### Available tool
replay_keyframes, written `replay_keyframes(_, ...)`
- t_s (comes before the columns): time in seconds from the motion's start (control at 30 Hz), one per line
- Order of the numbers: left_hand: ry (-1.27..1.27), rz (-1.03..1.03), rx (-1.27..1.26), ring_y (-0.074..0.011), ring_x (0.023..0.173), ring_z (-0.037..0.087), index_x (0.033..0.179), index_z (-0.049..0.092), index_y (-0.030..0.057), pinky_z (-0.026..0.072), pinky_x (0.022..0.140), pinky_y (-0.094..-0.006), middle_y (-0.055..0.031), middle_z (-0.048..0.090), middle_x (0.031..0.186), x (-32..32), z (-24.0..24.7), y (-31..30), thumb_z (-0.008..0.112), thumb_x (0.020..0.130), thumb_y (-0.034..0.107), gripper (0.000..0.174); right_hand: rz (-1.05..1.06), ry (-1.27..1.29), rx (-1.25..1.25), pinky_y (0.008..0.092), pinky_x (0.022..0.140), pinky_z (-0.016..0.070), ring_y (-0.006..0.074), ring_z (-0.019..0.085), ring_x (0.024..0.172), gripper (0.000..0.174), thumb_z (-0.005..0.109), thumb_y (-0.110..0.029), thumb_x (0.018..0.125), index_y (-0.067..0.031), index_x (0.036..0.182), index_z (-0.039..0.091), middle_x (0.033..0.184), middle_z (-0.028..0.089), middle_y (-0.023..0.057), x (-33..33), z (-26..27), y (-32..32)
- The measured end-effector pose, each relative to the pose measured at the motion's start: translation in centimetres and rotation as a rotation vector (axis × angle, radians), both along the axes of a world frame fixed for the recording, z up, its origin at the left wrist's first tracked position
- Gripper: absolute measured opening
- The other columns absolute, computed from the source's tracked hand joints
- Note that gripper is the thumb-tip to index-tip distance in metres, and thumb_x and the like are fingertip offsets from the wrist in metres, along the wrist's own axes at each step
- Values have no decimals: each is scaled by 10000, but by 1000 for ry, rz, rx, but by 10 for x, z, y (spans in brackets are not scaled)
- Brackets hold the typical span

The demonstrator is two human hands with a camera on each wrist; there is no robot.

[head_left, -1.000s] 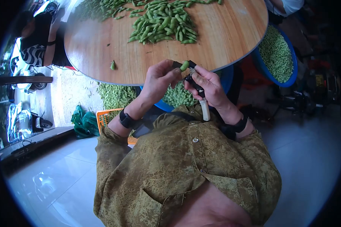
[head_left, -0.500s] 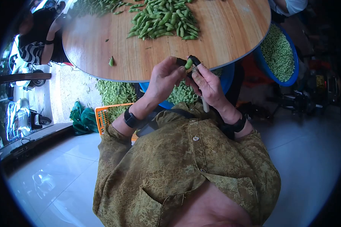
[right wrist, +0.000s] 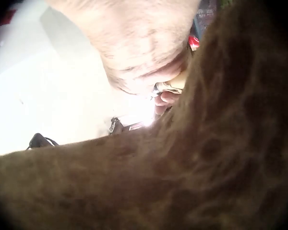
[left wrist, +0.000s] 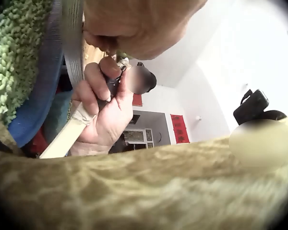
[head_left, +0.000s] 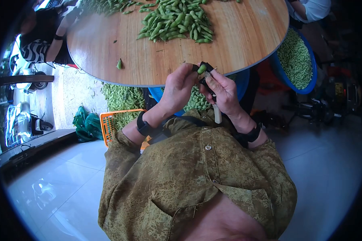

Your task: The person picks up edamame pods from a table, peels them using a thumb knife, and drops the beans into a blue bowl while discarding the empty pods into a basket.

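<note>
My left hand [head_left: 178,89] pinches a green soybean pod [head_left: 202,69] by its end, just off the near edge of the round wooden table [head_left: 100,48]. Dark coverings wrap the fingertips of both hands. Beside it, my right hand [head_left: 225,93] grips a tool with a black middle and a pale, flat handle [head_left: 217,114] sticking out below the palm. In the left wrist view, curled fingers wrap round that dark part, and pale wrapping [left wrist: 82,115] shows at the handle's top. The tool's working end is hidden near the pod; I cannot tell its kind.
A heap of pods [head_left: 175,26] lies on the table, with one stray pod [head_left: 119,63] to the left. Shelled beans [head_left: 197,100] fill a blue basin below my hands; another blue basin [head_left: 313,76] stands right. An orange basket [head_left: 107,127] and green bag [head_left: 93,125] sit left. People sit across both sides.
My left hand has shifted a little to the right, closer to the right hand. The pod has moved slightly right with it and now looks shorter. The right hand keeps its grip on the tool.
</note>
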State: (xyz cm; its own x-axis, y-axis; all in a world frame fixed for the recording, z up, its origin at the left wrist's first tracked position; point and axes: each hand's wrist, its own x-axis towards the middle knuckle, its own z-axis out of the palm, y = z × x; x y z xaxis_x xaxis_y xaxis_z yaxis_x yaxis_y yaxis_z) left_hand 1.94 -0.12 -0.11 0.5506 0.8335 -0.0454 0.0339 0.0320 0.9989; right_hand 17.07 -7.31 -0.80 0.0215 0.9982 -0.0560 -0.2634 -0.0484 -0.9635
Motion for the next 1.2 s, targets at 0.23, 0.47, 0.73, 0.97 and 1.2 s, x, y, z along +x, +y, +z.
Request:
replay_keyframes(0.23,-79,9,61,-126,807,602,1043,551,-48,498,723,-286,-71,629,852,5,-13,5,509,942,19,128,-3,243,-59,171,413,341,32,428,507,328,477,-205,997,-31,1267,542,741,585,18,6,6,5)
replay_keyframes(0.47,-177,-212,-327,-70,690,524,1020,586,-6,417,575,-232,-18,597,810,1,-4,24,533,960,83,120,193,615,-127,167,402,349,47,394,494,335,513,-210,980,-35,1264,547,726,556,55,29,-7,3)
replay_keyframes(0.73,-348,-353,-881,-90,551,418,963,575,18,319,497,-225,-10,502,688,8,-7,22,512,966,122,122,328,857,-143,164,397,341,58,401,495,365,549,-241,959,-45,1267,538,751,543,57,35,-25,-5)
replay_keyframes(0.97,114,-108,110,-236,647,667,1026,532,-38,506,533,-337,-146,657,804,17,-5,1,574,903,83,178,49,814,-297,160,402,355,71,447,540,356,529,-243,965,-73,1277,520,830,562,59,30,-19,-7)
replay_keyframes(1.2,211,-48,925,-132,670,643,999,571,-32,506,545,-288,-101,667,815,15,-12,7,645,863,32,168,-17,676,-262,169,398,352,74,462,536,253,519,-243,974,-60,1140,576,797,576,66,20,-15,-11)
